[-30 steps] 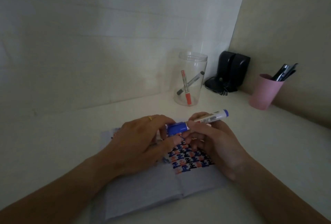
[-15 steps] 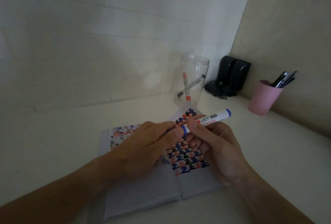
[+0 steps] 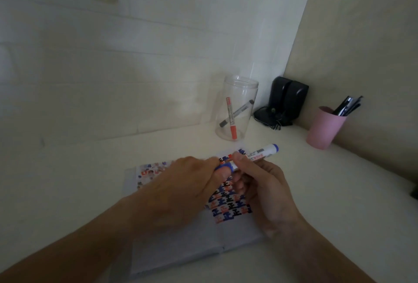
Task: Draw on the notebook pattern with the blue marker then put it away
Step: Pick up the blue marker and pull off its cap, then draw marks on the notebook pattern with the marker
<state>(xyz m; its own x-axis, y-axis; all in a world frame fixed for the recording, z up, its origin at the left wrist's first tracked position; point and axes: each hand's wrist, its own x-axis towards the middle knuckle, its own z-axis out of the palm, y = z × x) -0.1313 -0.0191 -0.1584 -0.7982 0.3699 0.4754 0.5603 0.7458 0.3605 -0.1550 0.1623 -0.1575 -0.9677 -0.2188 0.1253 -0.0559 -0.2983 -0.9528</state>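
Observation:
An open notebook (image 3: pixel 181 251) lies on the white desk, with a blue, red and black pattern (image 3: pixel 228 205) on its right page. The blue marker (image 3: pixel 262 152), white-barrelled with a blue end, is held nearly level above the pattern. My right hand (image 3: pixel 264 194) grips its barrel. My left hand (image 3: pixel 192 185) pinches the marker's blue cap (image 3: pixel 225 166) at the left end; whether the cap is seated on the barrel I cannot tell, as fingers hide the joint.
A clear plastic jar (image 3: pixel 237 108) with a red and a grey marker stands behind the notebook. A black device with cables (image 3: pixel 287 101) sits in the corner. A pink cup (image 3: pixel 325 127) with dark pens stands by the right wall.
My left fingers have closed further over the blue cap, hiding most of it. Both hands stay together above the pattern; the view has tilted a little.

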